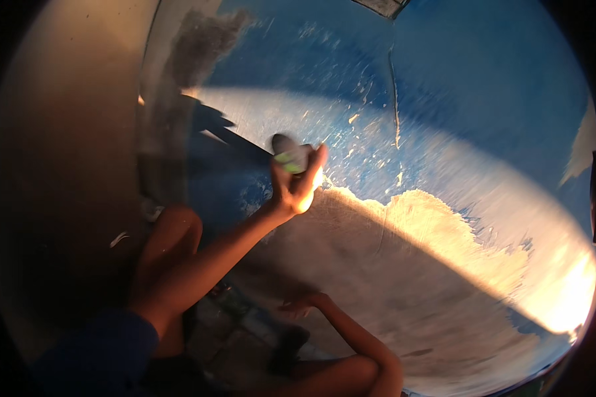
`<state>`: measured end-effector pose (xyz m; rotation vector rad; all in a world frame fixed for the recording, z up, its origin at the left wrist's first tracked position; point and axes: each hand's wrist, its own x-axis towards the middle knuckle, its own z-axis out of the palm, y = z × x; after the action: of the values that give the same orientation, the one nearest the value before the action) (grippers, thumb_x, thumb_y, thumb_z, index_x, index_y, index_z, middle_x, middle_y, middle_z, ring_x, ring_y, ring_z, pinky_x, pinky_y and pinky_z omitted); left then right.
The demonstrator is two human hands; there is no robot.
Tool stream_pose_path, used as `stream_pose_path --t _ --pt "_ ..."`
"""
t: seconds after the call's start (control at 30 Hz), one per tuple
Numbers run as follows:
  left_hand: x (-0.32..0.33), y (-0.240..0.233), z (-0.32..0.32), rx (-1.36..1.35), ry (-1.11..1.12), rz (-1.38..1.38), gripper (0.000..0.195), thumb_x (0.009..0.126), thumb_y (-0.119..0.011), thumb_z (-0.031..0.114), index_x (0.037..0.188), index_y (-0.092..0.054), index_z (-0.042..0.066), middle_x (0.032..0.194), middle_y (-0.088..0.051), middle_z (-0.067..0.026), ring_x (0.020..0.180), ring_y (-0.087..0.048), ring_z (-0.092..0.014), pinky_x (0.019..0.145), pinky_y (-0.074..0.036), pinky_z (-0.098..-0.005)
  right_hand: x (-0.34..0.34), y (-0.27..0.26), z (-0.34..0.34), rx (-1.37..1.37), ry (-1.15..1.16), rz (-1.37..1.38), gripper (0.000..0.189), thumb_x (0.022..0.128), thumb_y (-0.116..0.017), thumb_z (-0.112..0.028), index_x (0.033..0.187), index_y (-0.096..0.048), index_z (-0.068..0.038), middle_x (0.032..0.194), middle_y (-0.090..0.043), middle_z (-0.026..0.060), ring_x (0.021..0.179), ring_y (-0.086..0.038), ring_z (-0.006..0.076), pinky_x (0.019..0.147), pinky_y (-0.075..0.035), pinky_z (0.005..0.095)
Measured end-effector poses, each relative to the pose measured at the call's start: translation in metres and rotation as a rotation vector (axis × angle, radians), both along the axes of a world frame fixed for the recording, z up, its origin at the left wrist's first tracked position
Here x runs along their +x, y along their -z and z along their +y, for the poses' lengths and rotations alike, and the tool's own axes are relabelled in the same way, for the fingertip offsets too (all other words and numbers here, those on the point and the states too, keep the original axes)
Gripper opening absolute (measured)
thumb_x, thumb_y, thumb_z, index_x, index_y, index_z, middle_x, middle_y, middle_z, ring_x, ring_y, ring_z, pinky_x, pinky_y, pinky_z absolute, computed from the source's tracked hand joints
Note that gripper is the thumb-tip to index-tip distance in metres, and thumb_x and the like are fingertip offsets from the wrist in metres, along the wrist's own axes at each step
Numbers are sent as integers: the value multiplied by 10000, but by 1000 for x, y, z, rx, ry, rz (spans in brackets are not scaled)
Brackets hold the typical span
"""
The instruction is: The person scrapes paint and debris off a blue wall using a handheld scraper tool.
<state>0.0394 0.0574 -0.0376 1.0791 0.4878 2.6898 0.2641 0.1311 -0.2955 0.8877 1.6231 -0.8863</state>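
Note:
My left hand reaches up and grips a blurred grey and green hand-held object close to a wall. What kind of tool it is cannot be made out. Around it the blue paint is scratched and flecked with pale marks. Below, a broad patch of bare plaster has a ragged edge against the paint. My right hand hangs low in shadow, its fingers loosely apart with nothing seen in them. Its forearm rises from beside my bent knee.
A plain wall meets the blue one in a corner on the left. A crack runs down the blue paint from a box-like fixture. Bright light crosses the wall diagonally. Paving lies below, with a dark shape near my legs.

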Motion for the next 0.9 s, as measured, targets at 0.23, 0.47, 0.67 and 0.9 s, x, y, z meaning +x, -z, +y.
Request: stream_pose_path --t 0.23,0.47,0.67,0.9 --pt "-10 -35 -40 202 207 60 428 906 -530 191 521 -360 107 477 -353 47 418 -293 -39 412 -232 -231 15 13 10 -109 82 31 679 846 -407 -630 1347 -319 -180 1216 -524 72 1089 -532 212 911 -444 408" --pt "1 -12 -12 -19 -703 409 447 862 -566 66 494 -311 62 470 -293 18 449 -233 -48 426 -187 -261 13 0 0 -62 89 -60 666 853 -393 -627 1332 -327 -169 1258 -498 83 1116 -521 227 921 -434 424" --pt "3 -21 -25 40 -150 235 439 877 -553 81 497 -333 63 474 -290 30 453 -253 -39 428 -183 -261 12 13 9 -87 78 -26 673 855 -387 -628 1338 -306 -166 1263 -496 86 1094 -537 214 912 -437 428" --pt "-5 -19 -20 146 -36 211 440 897 -540 122 514 -326 102 481 -335 47 413 -259 -49 410 -200 -250 11 -7 5 -82 21 24 662 862 -377 -621 1334 -321 -159 1226 -522 81 1105 -526 188 899 -448 409"
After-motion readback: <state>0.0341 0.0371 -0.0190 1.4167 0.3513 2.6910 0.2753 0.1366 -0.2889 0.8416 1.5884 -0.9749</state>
